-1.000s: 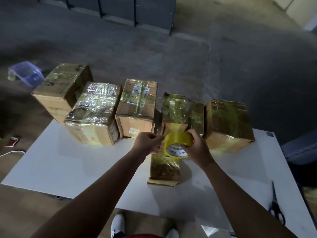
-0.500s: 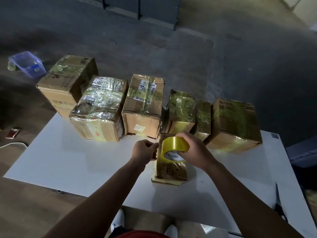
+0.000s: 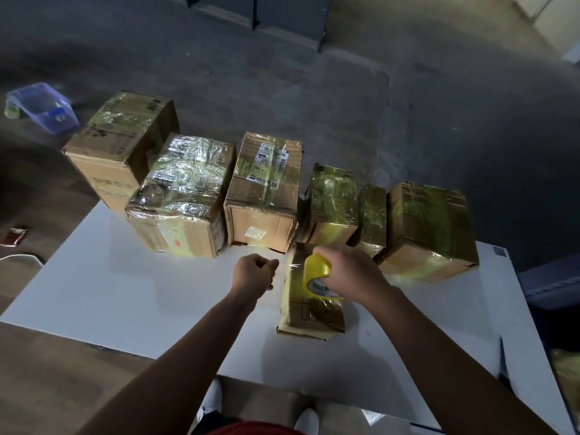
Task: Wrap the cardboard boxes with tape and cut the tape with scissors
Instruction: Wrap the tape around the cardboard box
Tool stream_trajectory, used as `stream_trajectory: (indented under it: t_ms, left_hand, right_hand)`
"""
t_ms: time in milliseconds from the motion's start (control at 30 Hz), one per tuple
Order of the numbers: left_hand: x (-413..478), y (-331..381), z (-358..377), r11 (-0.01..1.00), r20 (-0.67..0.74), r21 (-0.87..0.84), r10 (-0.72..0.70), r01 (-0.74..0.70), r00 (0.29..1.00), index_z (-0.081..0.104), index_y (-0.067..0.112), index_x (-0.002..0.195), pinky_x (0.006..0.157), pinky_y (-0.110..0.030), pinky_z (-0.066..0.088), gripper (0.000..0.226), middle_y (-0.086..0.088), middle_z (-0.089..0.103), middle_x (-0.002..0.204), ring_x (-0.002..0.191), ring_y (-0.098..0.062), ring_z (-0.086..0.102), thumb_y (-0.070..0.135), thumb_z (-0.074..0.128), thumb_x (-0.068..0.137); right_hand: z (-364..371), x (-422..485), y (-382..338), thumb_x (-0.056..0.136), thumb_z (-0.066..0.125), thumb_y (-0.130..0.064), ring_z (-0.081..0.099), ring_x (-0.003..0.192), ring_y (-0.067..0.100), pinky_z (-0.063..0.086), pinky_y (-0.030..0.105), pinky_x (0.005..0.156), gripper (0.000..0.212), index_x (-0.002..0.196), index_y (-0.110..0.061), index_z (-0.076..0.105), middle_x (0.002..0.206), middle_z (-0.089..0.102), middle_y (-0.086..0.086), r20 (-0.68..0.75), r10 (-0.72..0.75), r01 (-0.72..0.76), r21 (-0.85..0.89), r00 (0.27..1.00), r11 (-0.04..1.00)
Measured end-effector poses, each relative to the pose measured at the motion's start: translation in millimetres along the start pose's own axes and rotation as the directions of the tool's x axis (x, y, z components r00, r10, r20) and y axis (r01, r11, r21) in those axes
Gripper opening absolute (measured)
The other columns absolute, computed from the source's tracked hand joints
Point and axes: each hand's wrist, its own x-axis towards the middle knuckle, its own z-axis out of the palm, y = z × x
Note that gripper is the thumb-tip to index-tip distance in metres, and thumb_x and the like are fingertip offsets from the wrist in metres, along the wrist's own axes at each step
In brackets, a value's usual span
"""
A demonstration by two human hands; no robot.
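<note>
A small cardboard box (image 3: 309, 312), partly covered in yellowish tape, lies on the white table (image 3: 131, 296) in front of me. My right hand (image 3: 351, 273) grips a yellow tape roll (image 3: 317, 273) just above that box. My left hand (image 3: 254, 273) is a short way to the left of the roll, fingers curled, pinching the tape's free end; a faint clear strip stretches between hand and roll. The scissors (image 3: 502, 361) lie at the table's right edge, only a dark blade showing.
Several taped cardboard boxes (image 3: 182, 196) stand in a row along the table's far edge. A blue plastic bin (image 3: 44, 105) sits on the dark floor at the far left. My shoes (image 3: 213, 400) show under the near edge.
My hands have moved apart: the left hand drew the tape end leftward while the right lowered the roll onto the small box. The view has shifted slightly closer.
</note>
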Motion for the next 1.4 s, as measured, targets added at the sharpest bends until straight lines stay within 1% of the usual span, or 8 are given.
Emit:
stream_trajectory:
  t_ms: [133, 300, 567, 667, 900, 1100, 1233, 1400]
  left_hand:
    - [1.0, -10.5, 3.3, 0.995, 0.036, -0.083, -0.051, 0.054, 0.998, 0.063, 0.009, 0.076, 0.051, -0.022, 0.051, 0.018, -0.007, 0.066, 0.071, 0.061, -0.016, 0.062, 0.019, 0.066, 0.090]
    - [0.2, -21.7, 11.7, 0.989, 0.072, -0.114, -0.082, 0.090, 0.994, 0.064, 0.008, 0.077, 0.052, -0.021, 0.051, 0.018, -0.008, 0.065, 0.072, 0.063, -0.016, 0.062, 0.019, 0.066, 0.091]
    - [7.4, -42.8, 27.0, 0.923, 0.188, -0.262, -0.237, 0.281, 0.953, 0.066, 0.002, 0.081, 0.054, -0.022, 0.053, 0.021, -0.011, 0.063, 0.073, 0.064, -0.018, 0.060, 0.020, 0.066, 0.091]
    - [6.8, -47.6, 36.1, 0.881, 0.237, -0.331, -0.269, 0.338, 0.933, 0.068, -0.002, 0.083, 0.056, -0.025, 0.053, 0.026, -0.014, 0.064, 0.073, 0.063, -0.020, 0.062, 0.023, 0.066, 0.091]
    - [2.1, -51.9, 48.9, 0.821, 0.266, -0.381, -0.342, 0.425, 0.901, 0.068, 0.005, 0.090, 0.047, -0.023, 0.046, 0.029, -0.009, 0.062, 0.066, 0.051, -0.015, 0.055, 0.034, 0.063, 0.092]
    - [5.4, -52.0, 46.9, 0.766, 0.364, -0.367, -0.405, 0.529, 0.839, 0.062, -0.003, 0.106, 0.072, -0.036, 0.048, 0.037, -0.017, 0.060, 0.081, 0.072, -0.026, 0.054, 0.029, 0.068, 0.089]
    - [6.6, -45.1, 54.4, 0.848, 0.192, -0.269, -0.417, 0.456, 0.888, 0.067, -0.001, 0.089, 0.070, -0.039, 0.056, 0.010, -0.017, 0.064, 0.079, 0.071, -0.030, 0.061, 0.007, 0.070, 0.082]
    - [-1.2, -22.4, 49.0, 0.985, -0.023, -0.138, -0.108, 0.104, 0.994, 0.066, 0.010, 0.089, 0.070, -0.040, 0.057, 0.016, -0.005, 0.067, 0.082, 0.076, -0.021, 0.063, 0.020, 0.053, 0.093]
  right_hand:
    - [-4.0, 6.5, -13.3, 0.077, 0.068, -0.028, 0.059, 0.085, 0.027, 0.042, 0.035, 0.071, 0.036, 0.110, -0.016, 0.058, 0.095, 0.060, 0.004, 0.066, -0.011, 0.020, -0.130, 0.998, 0.991]
    - [-1.8, 4.5, -18.5, 0.078, 0.064, -0.018, 0.047, 0.072, 0.020, 0.027, 0.032, 0.066, 0.021, 0.090, -0.022, 0.048, 0.078, 0.041, -0.005, 0.091, -0.001, 0.016, -0.163, 0.996, 0.986]
    - [10.3, 3.0, -21.2, 0.074, 0.073, -0.029, 0.057, 0.087, 0.023, 0.034, 0.031, 0.066, 0.037, 0.105, -0.016, 0.057, 0.090, 0.055, 0.000, 0.065, -0.004, 0.014, -0.164, 0.998, 0.986]
    - [15.7, 0.8, -23.0, 0.073, 0.076, -0.032, 0.057, 0.101, 0.026, 0.043, 0.035, 0.079, 0.047, 0.113, -0.014, 0.059, 0.109, 0.061, 0.005, 0.044, 0.006, 0.001, -0.159, 0.999, 0.987]
    - [17.7, 1.9, -23.6, 0.072, 0.076, -0.031, 0.057, 0.101, 0.027, 0.044, 0.037, 0.083, 0.048, 0.113, -0.013, 0.059, 0.111, 0.062, 0.007, 0.021, -0.005, 0.009, -0.172, 1.000, 0.985]
    - [18.7, 0.6, -23.5, 0.074, 0.075, -0.033, 0.056, 0.101, 0.027, 0.043, 0.039, 0.083, 0.049, 0.116, -0.014, 0.057, 0.110, 0.060, 0.007, 0.016, 0.002, 0.001, -0.181, 1.000, 0.983]
    - [19.7, 1.2, -24.0, 0.076, 0.074, -0.035, 0.055, 0.101, 0.027, 0.042, 0.038, 0.082, 0.048, 0.115, -0.013, 0.057, 0.110, 0.059, 0.006, 0.020, -0.003, 0.007, -0.204, 1.000, 0.979]
    - [20.2, 0.2, -27.7, 0.078, 0.073, -0.027, 0.057, 0.100, 0.025, 0.040, 0.034, 0.079, 0.046, 0.118, -0.014, 0.056, 0.109, 0.061, 0.005, -0.028, -0.003, -0.002, -0.187, 1.000, 0.982]
